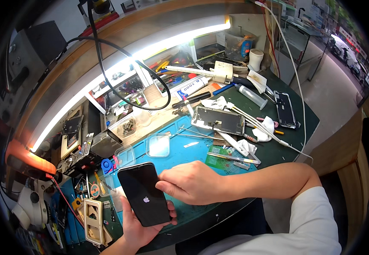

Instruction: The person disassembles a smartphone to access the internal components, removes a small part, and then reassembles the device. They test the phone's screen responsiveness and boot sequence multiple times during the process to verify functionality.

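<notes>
A black smartphone (144,191) is upright at the lower middle, its dark screen lit with a small white logo. My left hand (135,227) grips it from beneath, thumb along the left edge and fingertips wrapped round the lower right edge. My right hand (190,182) has curled fingers at the phone's upper right edge, with the thumb beside it. Under both hands lies a blue repair mat (178,157), holding two clear plastic containers (158,145), a green circuit board (216,158) and several tweezers (201,134).
Disassembled phone parts (218,120), a syringe (252,95) and a white glue tube (190,88) crowd the bench. An orange hot-air tool (27,157) and a beige metal jig (94,223) are at left. A black cable loop (165,97) hangs overhead. A wooden chair (333,157) stands right.
</notes>
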`<state>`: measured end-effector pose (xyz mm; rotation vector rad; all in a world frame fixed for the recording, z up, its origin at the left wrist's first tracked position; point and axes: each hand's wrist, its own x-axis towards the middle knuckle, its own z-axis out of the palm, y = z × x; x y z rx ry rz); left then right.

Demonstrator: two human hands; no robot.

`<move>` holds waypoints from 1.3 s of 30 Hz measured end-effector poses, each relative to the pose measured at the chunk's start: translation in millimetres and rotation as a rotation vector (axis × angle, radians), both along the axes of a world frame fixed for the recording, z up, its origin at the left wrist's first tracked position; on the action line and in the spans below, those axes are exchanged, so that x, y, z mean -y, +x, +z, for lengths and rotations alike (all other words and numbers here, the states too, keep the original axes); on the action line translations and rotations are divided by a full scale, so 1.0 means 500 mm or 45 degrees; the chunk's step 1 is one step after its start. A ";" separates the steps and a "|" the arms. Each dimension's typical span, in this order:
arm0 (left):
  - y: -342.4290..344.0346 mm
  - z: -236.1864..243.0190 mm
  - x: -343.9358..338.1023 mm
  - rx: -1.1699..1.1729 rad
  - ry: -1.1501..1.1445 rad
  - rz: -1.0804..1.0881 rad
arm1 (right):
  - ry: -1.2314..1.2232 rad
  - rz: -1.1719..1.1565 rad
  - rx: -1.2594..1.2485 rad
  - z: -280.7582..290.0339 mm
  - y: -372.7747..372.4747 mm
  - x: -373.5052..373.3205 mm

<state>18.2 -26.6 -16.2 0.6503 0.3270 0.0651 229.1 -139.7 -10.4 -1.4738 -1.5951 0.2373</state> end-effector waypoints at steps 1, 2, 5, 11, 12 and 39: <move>0.001 0.001 -0.001 -0.001 -0.010 -0.002 | -0.004 -0.002 0.001 0.000 0.001 0.000; 0.001 0.002 -0.001 -0.002 -0.021 -0.003 | -0.007 -0.003 0.001 -0.001 0.001 0.000; 0.001 0.008 0.002 -0.007 -0.056 0.015 | -0.068 -0.001 -0.094 -0.002 -0.002 -0.003; 0.007 0.010 0.000 -0.028 -0.008 0.042 | -0.056 0.005 -0.184 -0.002 -0.008 -0.005; 0.008 0.012 0.001 -0.028 0.002 0.054 | -0.086 0.040 -0.203 0.000 -0.009 -0.003; 0.023 -0.012 -0.023 0.300 -0.081 0.037 | -0.079 0.098 -0.093 0.001 -0.007 -0.007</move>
